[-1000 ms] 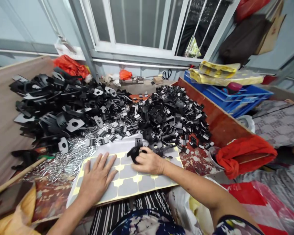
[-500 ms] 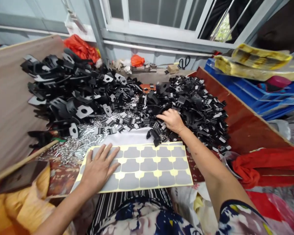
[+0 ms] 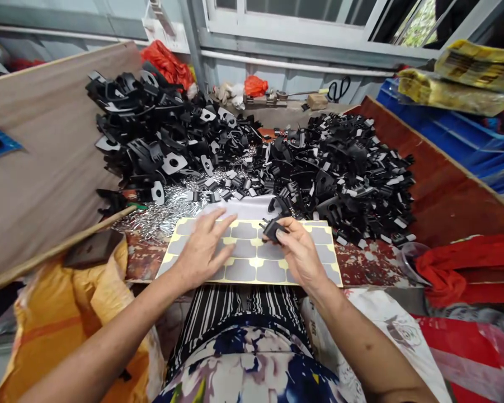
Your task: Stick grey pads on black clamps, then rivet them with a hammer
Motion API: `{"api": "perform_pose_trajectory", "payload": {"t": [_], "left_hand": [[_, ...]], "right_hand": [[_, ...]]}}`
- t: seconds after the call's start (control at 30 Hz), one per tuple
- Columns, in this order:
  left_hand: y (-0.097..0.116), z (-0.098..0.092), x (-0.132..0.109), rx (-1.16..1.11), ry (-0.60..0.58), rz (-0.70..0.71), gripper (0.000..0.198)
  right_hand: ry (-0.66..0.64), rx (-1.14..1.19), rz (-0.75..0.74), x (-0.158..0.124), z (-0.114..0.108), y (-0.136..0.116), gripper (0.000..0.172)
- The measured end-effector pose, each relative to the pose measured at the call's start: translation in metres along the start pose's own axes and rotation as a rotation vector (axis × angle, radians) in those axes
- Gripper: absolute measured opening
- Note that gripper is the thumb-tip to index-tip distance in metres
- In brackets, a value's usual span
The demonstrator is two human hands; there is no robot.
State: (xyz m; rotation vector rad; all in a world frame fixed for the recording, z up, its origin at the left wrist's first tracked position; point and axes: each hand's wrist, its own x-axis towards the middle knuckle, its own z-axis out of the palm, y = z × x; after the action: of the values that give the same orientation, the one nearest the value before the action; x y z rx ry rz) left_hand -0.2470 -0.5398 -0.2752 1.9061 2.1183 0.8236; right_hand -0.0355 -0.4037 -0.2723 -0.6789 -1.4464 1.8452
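Right grip (image 3: 300, 249) pinching black clip part (image 3: 272, 230) between thumb and fingers, right over grey-and-yellow sheet (image 3: 241, 271)! Left grip (image 3: 202, 249) off to its left, fingers splayed above same sheet, contact hard to tell. Sheet on worn red desk (image 3: 371, 270), beneath both. Beyond left grip: silvery pins (image 3: 159, 218), then tall pile of black pieces (image 3: 151, 134). Beyond right grip: heap of black parts (image 3: 356, 162), scissors (image 3: 339, 90) farther back.
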Motion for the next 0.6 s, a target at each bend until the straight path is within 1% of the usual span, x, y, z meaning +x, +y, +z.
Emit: {"api": "perform_pose_trajectory", "payload": {"t": [0.07, 0.1, 0.13, 0.2, 0.23, 0.27, 0.33, 0.37, 0.43, 0.47, 0.5, 0.57, 0.6], "left_hand": [[0.026, -0.003, 0.000, -0.294, -0.045, 0.123, 0.080], [0.037, -0.001, 0.001, -0.404, -0.069, 0.154, 0.086], [0.046, 0.002, 0.001, -0.477, -0.078, 0.161, 0.087], [0.053, 0.011, 0.004, -0.552, -0.074, 0.105, 0.078], [0.052, 0.015, 0.005, -0.586, -0.072, 0.035, 0.072], [0.048, 0.017, 0.006, -0.636, -0.069, -0.063, 0.066], [0.034, 0.017, 0.009, -0.795, -0.036, -0.290, 0.058], [0.028, 0.015, 0.011, -0.894, -0.006, -0.382, 0.055], [0.018, 0.009, 0.014, -1.095, 0.037, -0.475, 0.050], [0.016, 0.007, 0.017, -1.178, 0.022, -0.491, 0.050], [0.017, 0.006, 0.020, -1.240, -0.021, -0.505, 0.052], [0.020, 0.010, 0.027, -1.301, -0.152, -0.544, 0.058], [0.022, 0.015, 0.031, -1.308, -0.218, -0.561, 0.059]], "right_hand": [[-0.009, 0.207, 0.127, -0.015, 0.021, 0.011, 0.022], [-0.009, 0.265, 0.165, -0.020, 0.028, 0.015, 0.021], [-0.008, 0.293, 0.181, -0.023, 0.032, 0.019, 0.021], [-0.014, 0.252, 0.170, -0.027, 0.032, 0.023, 0.021], [-0.018, 0.180, 0.144, -0.029, 0.029, 0.024, 0.022], [-0.015, 0.077, 0.103, -0.031, 0.023, 0.025, 0.025], [0.025, -0.200, -0.023, -0.039, 0.010, 0.026, 0.029], [0.043, -0.348, -0.098, -0.045, 0.004, 0.028, 0.027], [0.016, -0.588, -0.230, -0.059, -0.003, 0.032, 0.020], [-0.031, -0.672, -0.277, -0.065, -0.004, 0.036, 0.019], [-0.085, -0.733, -0.312, -0.070, -0.003, 0.040, 0.020], [-0.161, -0.813, -0.354, -0.076, 0.002, 0.048, 0.021], [-0.172, -0.840, -0.366, -0.076, 0.004, 0.052, 0.021]]}}
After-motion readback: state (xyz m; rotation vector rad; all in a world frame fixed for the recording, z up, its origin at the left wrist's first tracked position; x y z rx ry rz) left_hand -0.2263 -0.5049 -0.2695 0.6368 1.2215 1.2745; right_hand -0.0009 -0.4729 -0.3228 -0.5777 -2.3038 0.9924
